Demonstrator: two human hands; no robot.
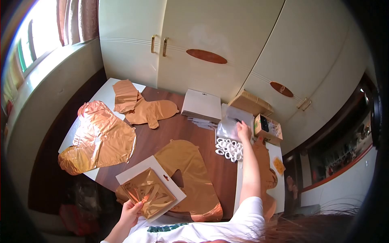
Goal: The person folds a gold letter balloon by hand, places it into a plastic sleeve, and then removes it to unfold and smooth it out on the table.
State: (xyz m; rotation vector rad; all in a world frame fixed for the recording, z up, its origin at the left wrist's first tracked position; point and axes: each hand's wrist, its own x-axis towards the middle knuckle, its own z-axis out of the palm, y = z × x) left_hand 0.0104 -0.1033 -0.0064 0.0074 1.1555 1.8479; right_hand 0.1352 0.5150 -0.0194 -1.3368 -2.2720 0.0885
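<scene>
My left hand grips a folded gold foil balloon together with the white hang-hole card under it, thumb on top of the foil. At the far right of the table, my right hand is on a stack of clear plastic bags, its fingers curled at the top bag. White ring-shaped pieces lie just in front of those bags. Partly beneath the card lies a large flat gold foil balloon.
More flat gold balloons lie at the left, at the back and along the right edge. A stack of white cards, clear strips, a small box and a yellowish packet stand around. Cabinets border the table.
</scene>
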